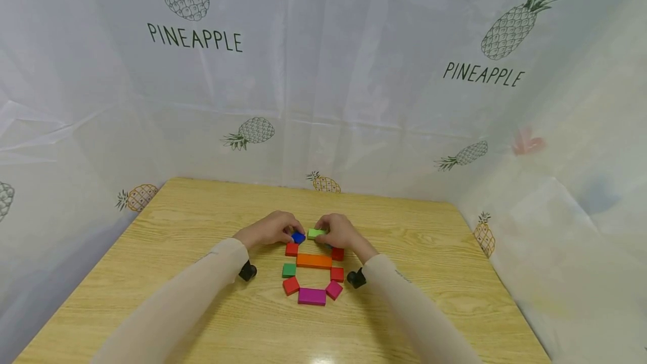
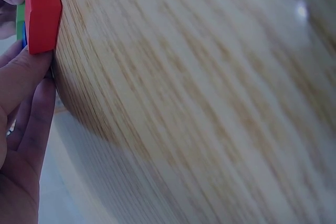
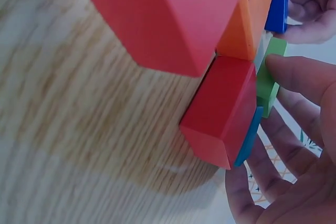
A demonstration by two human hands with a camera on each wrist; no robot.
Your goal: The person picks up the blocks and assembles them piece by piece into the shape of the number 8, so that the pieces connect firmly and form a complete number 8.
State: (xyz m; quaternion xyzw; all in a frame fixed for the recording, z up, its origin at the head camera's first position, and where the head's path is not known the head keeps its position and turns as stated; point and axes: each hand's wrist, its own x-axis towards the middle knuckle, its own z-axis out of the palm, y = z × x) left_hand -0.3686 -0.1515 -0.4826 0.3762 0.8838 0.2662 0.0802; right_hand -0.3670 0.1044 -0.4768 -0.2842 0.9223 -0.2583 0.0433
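My left hand (image 1: 275,227) pinches a dark blue block (image 1: 299,237) between thumb and fingers, just behind a red block (image 1: 291,249). The same red block (image 2: 43,14) fills the upper left of the left wrist view and hides most of the blue one. My right hand (image 1: 341,232) grips a light green oblong block (image 1: 315,233) to the right of the blue block. In the right wrist view, its thumb lies on the green block (image 3: 271,77). Beside those fingers, a teal block (image 3: 249,137) stands against another red block (image 3: 220,106).
An orange bar (image 1: 314,261) lies between the rear red blocks. Nearer me, a green block (image 1: 289,271), a red block (image 1: 337,274), a tilted red block (image 1: 291,285), a magenta block (image 1: 334,290) and a purple bar (image 1: 311,296) complete a ring on the wooden table (image 1: 227,319).
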